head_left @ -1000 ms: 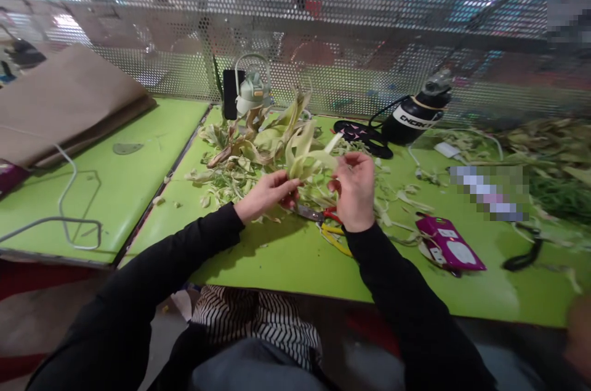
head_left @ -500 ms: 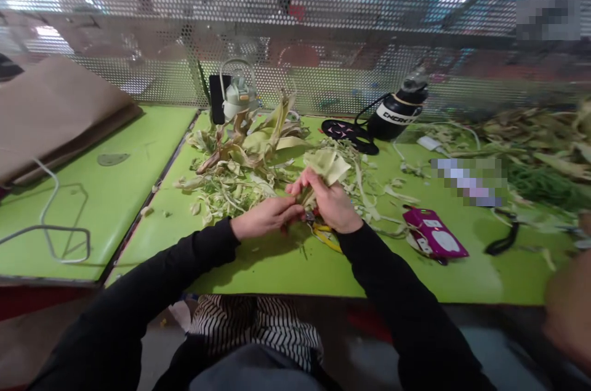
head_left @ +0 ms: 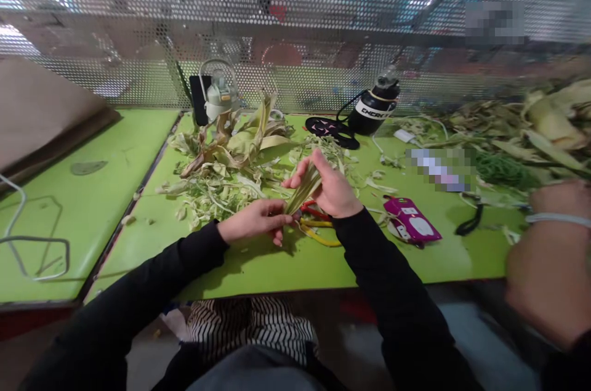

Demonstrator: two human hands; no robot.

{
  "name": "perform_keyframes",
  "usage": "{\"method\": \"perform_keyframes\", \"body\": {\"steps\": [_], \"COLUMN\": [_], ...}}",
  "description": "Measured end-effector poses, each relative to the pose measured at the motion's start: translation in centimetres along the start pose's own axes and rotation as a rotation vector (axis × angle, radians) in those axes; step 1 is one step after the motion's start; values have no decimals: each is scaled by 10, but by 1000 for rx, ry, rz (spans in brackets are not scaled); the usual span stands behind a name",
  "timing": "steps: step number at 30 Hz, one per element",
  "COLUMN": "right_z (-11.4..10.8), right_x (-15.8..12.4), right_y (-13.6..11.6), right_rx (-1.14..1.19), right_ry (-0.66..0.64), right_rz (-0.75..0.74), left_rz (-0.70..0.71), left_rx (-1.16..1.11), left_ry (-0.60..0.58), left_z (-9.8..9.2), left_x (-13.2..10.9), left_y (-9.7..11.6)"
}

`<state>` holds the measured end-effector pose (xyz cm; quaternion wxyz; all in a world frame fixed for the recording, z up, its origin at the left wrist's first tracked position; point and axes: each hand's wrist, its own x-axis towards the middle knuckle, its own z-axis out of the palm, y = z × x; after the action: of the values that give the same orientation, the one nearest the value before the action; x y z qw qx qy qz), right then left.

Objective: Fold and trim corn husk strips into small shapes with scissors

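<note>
A pale green, folded corn husk [head_left: 303,193] stands slanted between my two hands. At its lower end, my left hand [head_left: 253,220] pinches it between thumb and fingers. My right hand [head_left: 336,189] curls around the upper part, thumb pointing up. Just below the hands lie pliers with yellow handles [head_left: 321,239], partly hidden by my right wrist, and a red-handled tool [head_left: 314,210] beside them. Loose husks [head_left: 244,138] and a heap of shredded strips [head_left: 212,194] spread over the table behind my left hand.
On the green table [head_left: 258,277] are a magenta device [head_left: 413,220], a black bottle [head_left: 372,112], a black fan-like disc [head_left: 332,131] and a pale flask [head_left: 220,98]. Brown paper [head_left: 41,114] lies left. At right, another person's arm [head_left: 549,262] reaches toward more husks [head_left: 549,120].
The husk's wide top has been folded down into a narrow bundle, with my right hand around it. The view has shifted right, and the other person's arm has come further in.
</note>
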<state>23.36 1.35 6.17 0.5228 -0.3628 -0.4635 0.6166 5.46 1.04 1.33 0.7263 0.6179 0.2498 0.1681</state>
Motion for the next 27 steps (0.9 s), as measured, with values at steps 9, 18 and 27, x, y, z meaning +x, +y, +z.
{"method": "perform_keyframes", "body": {"steps": [9, 18, 27], "right_z": [-1, 2, 4], "right_x": [2, 8, 4], "right_y": [8, 25, 22], "right_rx": [-109, -344, -435], "right_ry": [43, 190, 105], "right_rz": [-81, -64, -21], "left_rz": [-65, -75, -76], "left_rx": [-264, -320, -283], "left_ry": [278, 359, 297], "left_z": [6, 0, 2], "left_x": [1, 6, 4], "left_y": [16, 16, 19]}}
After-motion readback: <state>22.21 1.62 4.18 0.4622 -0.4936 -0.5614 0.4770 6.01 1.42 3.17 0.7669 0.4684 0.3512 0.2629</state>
